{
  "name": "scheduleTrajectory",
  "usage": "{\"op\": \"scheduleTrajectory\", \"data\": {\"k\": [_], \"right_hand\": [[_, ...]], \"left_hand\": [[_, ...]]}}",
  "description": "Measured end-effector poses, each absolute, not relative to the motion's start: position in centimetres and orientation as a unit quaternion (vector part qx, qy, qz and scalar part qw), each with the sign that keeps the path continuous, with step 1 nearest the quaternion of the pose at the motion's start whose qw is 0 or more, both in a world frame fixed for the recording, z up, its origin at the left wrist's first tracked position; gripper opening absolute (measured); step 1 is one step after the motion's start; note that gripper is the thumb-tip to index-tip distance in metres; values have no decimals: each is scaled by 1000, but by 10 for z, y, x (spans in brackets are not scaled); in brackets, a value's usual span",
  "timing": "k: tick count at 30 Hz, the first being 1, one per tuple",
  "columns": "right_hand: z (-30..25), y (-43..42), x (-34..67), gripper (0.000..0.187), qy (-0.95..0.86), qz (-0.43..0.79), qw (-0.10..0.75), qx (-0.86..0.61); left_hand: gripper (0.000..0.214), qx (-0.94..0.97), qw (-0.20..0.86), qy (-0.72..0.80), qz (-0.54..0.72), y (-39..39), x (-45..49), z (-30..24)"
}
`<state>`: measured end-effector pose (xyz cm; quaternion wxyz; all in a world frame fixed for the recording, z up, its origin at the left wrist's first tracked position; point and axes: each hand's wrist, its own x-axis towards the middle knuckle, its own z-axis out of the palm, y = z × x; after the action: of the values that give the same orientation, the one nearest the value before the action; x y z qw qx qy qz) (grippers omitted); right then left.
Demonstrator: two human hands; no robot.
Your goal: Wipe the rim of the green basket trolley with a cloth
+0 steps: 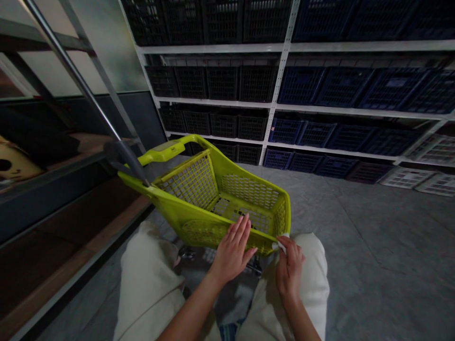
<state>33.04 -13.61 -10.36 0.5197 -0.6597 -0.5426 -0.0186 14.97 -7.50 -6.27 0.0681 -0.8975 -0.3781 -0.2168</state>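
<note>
A yellow-green plastic shopping cart [249, 179] stands in front of my knees, its basket holding nothing that I can make out. My left hand [232, 248] lies flat against the near side of the basket, fingers stretched out and up to the rim. At the cart's near right corner, my right hand [290, 266] is closed on a crumpled white cloth [283, 240], which touches the rim. Whether it is fabric or paper is hard to tell. The cart's handle [167, 151] points to the far left.
White metal shelving [213, 101] along the back wall carries rows of black crates [222, 84] and blue crates [300, 85]. White crates [407, 176] stand low at the right. A dark shelf unit [71, 203] and a metal pole [76, 73] flank the cart on the left. Grey floor [355, 237] lies to the right.
</note>
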Motion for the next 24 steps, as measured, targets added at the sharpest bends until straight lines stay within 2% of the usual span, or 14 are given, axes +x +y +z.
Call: {"op": "scheduleTrajectory", "data": {"k": [6,15,24], "right_hand": [[-101,-145,308,33,-586,-14,503,-635],[-92,-120,231,46,-672,-30,404,-619],[-91,-91,201,45,-762,-73,347,-543]], "left_hand": [[73,-879,23,-398,-261,-67,137,-66],[63,-795,-2,-495,-352,-20,101,-70],[60,-779,-5,-521,-350,-21,61,-88]]}}
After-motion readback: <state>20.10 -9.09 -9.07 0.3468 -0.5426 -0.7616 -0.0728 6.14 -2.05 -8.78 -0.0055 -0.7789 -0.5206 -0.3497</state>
